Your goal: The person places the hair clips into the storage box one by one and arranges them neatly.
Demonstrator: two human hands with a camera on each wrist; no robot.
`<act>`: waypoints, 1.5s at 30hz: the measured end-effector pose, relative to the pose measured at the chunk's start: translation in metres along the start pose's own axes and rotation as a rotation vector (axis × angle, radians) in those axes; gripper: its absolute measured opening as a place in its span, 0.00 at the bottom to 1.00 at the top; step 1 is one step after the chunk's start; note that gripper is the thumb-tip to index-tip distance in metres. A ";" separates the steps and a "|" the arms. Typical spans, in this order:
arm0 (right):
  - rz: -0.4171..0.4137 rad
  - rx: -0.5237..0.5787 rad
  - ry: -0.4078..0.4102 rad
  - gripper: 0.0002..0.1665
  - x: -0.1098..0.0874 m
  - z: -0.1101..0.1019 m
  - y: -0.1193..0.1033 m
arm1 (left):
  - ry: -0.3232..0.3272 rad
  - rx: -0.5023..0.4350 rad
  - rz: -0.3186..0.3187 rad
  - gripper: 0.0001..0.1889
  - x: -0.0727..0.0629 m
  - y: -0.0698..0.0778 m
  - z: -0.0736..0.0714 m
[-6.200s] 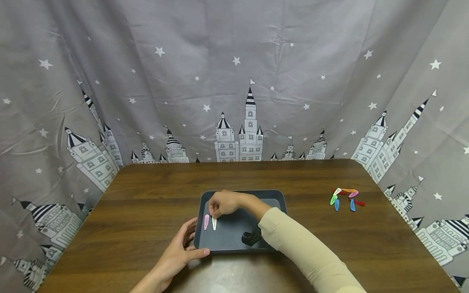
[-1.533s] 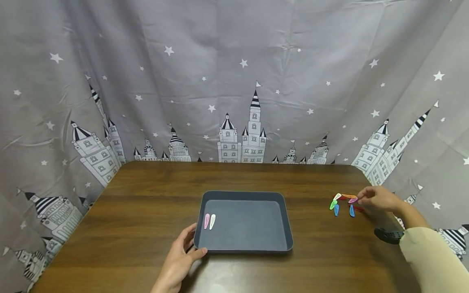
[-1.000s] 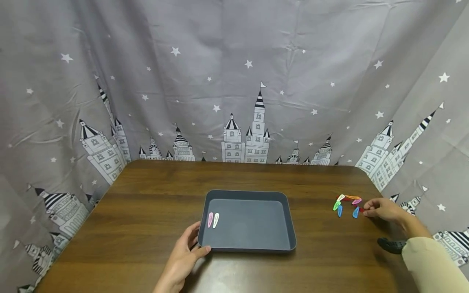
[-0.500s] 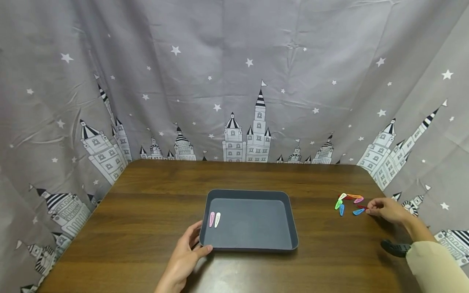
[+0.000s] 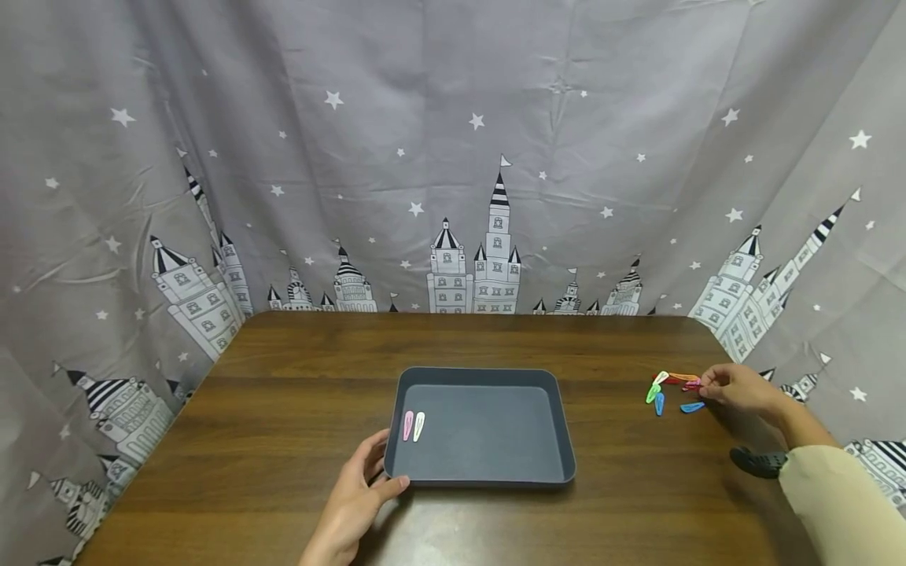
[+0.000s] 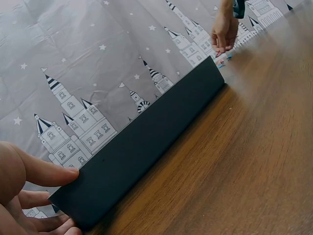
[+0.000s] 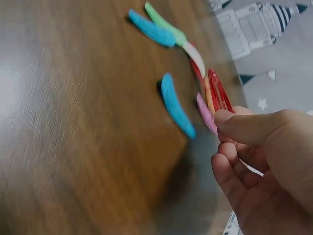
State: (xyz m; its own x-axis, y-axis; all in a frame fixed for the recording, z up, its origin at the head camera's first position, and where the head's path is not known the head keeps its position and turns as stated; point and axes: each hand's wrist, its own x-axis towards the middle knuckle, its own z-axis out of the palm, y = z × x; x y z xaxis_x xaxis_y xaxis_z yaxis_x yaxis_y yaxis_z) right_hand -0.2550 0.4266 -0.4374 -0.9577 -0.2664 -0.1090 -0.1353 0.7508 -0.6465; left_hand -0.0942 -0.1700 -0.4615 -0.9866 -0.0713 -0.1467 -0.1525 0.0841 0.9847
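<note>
In the right wrist view, my right hand [image 7: 264, 147] pinches a red hair clip [image 7: 219, 93] between thumb and fingers, held up over the loose clips. My left hand [image 5: 357, 491] grips the near left corner of a dark grey tray [image 5: 488, 440], thumb at the front rim and fingers along the left side. Inside the tray, a pink hair clip [image 5: 408, 425] and a white hair clip [image 5: 419, 426] lie side by side at the left. Near my right hand are a blue clip [image 7: 177, 106], a pink clip [image 7: 206, 113] and an orange clip [image 7: 209, 95], partly covered.
Farther along the cluster on the wooden table [image 5: 304, 393] lie another blue clip [image 5: 660, 404], a green clip [image 5: 653, 392], a white clip [image 5: 661, 378] and a second red clip [image 7: 197, 68]. Behind the table hangs a grey curtain [image 5: 368, 94] with castles.
The white clip was laid beside the pink one in the tray earlier. My right hand then went to the right-hand cluster, turned a blue clip there and lifted a red clip. My left hand stays on the tray.
</note>
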 end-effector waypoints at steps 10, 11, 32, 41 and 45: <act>-0.059 0.096 -0.078 0.02 0.021 0.001 -0.028 | 0.003 0.008 -0.012 0.41 0.001 0.001 -0.001; -0.065 0.105 -0.082 0.02 0.023 0.002 -0.030 | 0.002 0.008 -0.012 0.41 0.001 0.001 -0.001; -0.144 0.034 -0.129 0.06 0.052 0.024 -0.080 | 0.006 0.024 -0.004 0.41 0.001 0.000 -0.003; -0.207 0.018 -0.164 0.04 0.066 0.038 -0.109 | -0.005 0.026 -0.007 0.41 0.002 -0.001 -0.004; -0.243 -0.008 -0.163 0.03 0.073 0.047 -0.119 | -0.004 0.028 -0.008 0.41 0.001 -0.001 -0.004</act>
State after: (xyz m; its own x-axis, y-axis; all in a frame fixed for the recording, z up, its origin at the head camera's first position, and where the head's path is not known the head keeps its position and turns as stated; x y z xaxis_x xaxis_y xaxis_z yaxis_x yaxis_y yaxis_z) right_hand -0.2972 0.2894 -0.4045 -0.8437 -0.5320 -0.0718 -0.3583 0.6577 -0.6626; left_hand -0.0951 -0.1741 -0.4620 -0.9856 -0.0677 -0.1551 -0.1620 0.1116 0.9805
